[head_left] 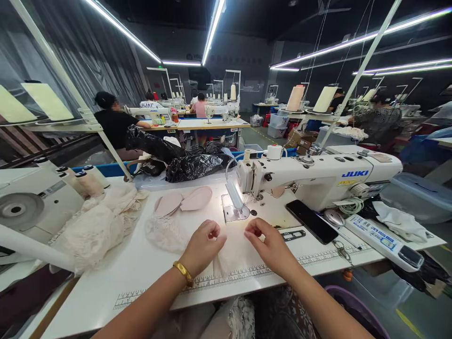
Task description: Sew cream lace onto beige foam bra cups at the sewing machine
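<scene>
My left hand [205,246] is closed, with thumb and fingers pinched at the left side of a thin pale fabric piece [231,252]. Opposite it, my right hand [267,243] is also curled in a pinch at the fabric's right side. The cloth is nearly the colour of the tabletop, so its edges are hard to make out. Just beyond my hands is the needle area of a white sewing machine [310,176], with its lamp lit. Pale pink moulded cups [183,201] lie left of the needle plate. A bundle of cream lace [165,233] sits near my left hand.
Right of my hands lie a black phone [311,221], a small thread snipper [293,235] and a long white box [384,242]. A heap of cream lace [100,226] and thread cones [90,182] stand left. Black plastic bags [197,165] lie behind the table. Other people work farther back.
</scene>
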A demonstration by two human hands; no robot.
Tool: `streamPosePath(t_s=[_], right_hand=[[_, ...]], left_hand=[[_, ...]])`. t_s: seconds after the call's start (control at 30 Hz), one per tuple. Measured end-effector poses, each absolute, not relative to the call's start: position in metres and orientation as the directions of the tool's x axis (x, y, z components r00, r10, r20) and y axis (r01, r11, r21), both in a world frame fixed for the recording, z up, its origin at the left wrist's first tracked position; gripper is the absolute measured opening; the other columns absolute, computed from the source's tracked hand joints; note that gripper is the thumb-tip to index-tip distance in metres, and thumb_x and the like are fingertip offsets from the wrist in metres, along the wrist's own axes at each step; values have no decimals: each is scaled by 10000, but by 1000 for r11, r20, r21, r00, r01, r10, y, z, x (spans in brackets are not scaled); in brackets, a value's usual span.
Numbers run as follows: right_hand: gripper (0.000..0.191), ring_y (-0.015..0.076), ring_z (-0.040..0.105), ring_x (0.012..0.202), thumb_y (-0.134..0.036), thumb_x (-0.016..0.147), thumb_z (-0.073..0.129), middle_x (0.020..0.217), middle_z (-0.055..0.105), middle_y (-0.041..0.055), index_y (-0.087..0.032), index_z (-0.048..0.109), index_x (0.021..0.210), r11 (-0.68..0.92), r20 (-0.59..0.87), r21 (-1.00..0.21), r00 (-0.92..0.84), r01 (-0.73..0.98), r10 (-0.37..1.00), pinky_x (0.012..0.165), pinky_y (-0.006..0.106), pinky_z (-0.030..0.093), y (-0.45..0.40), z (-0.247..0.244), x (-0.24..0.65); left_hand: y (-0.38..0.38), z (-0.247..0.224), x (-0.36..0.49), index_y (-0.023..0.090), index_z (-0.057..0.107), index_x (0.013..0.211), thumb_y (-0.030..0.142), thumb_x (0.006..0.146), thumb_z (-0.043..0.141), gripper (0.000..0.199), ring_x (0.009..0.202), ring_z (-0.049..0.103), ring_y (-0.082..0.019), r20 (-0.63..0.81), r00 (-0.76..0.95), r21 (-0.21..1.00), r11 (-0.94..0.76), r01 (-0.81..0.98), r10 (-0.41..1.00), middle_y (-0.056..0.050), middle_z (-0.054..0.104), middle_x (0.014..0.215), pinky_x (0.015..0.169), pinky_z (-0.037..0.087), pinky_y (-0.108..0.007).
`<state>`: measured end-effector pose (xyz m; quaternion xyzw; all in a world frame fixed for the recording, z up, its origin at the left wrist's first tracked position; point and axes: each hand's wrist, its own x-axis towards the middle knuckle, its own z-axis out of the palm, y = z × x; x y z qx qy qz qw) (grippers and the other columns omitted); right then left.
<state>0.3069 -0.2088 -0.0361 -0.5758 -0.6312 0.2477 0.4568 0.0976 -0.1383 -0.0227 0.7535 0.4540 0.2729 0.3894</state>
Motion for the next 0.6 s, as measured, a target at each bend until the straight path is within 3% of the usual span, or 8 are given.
streamPosePath(t_s=[0.07,0.13,0.23,0.3,0.37,0.43,0.5,0.6], right_hand=[[156,189,556,827,-334,996,541,858,598,-2,-239,562,874,189,246,-872,69,452,967,769,309,433,-217,-30,308],[202,194,545,847,-403,1013,535,879,591,2,-246,551,887,180,209,-910,39,374,977,773,311,428,-222,-24,306],[283,196,547,829,-503,1009,542,845,596,1,-250,539,883,166,167,-974,-8,152,986,775,315,442,-217,-22,304],[319,193,553,781,-547,986,558,787,599,-8,-250,527,872,100,99,-994,-32,38,995,752,317,448,-206,-28,304],[332,192,548,742,-558,945,594,744,586,-17,-247,524,852,18,17,-998,-32,57,999,724,316,439,-191,-40,305],[326,189,537,731,-544,911,623,734,561,-24,-242,530,831,-34,-35,-990,-4,140,999,709,314,429,-179,-55,306],[313,185,527,719,-534,917,604,729,535,-31,-240,536,835,-51,-48,-980,20,194,999,689,308,415,-171,-68,307],[308,183,516,713,-538,951,556,737,518,-33,-244,540,862,-38,-39,-971,1,238,999,674,305,400,-169,-78,309]], left_hand=[[-144,-16,91,218,391,664,408,778,638,331,955,611,-225,105,423,943,-225,245,900,-77,670,1042,801,504,-318],[-152,-10,87,219,342,656,468,785,654,420,761,551,-167,74,446,980,-148,133,892,-37,610,842,667,463,-272],[-155,-3,83,227,329,673,536,800,656,467,573,317,-102,34,482,972,-141,188,876,59,346,626,536,294,-231],[-145,2,74,224,412,728,558,832,633,414,591,360,-112,38,512,944,-199,263,858,55,388,651,540,312,-233],[-124,6,58,217,530,868,553,900,571,340,688,513,-142,47,487,842,-297,451,872,17,556,769,612,424,-243],[-96,10,37,224,598,1042,474,958,527,272,882,629,-173,83,354,594,-331,733,932,-20,678,988,779,505,-265],[-67,12,14,199,615,1138,355,939,575,256,1063,641,-242,112,192,443,-222,868,975,-89,691,1178,921,496,-343],[-31,8,-11,140,649,1124,299,881,652,290,1121,635,-361,114,41,306,-74,949,993,-183,704,1165,953,476,-453]])
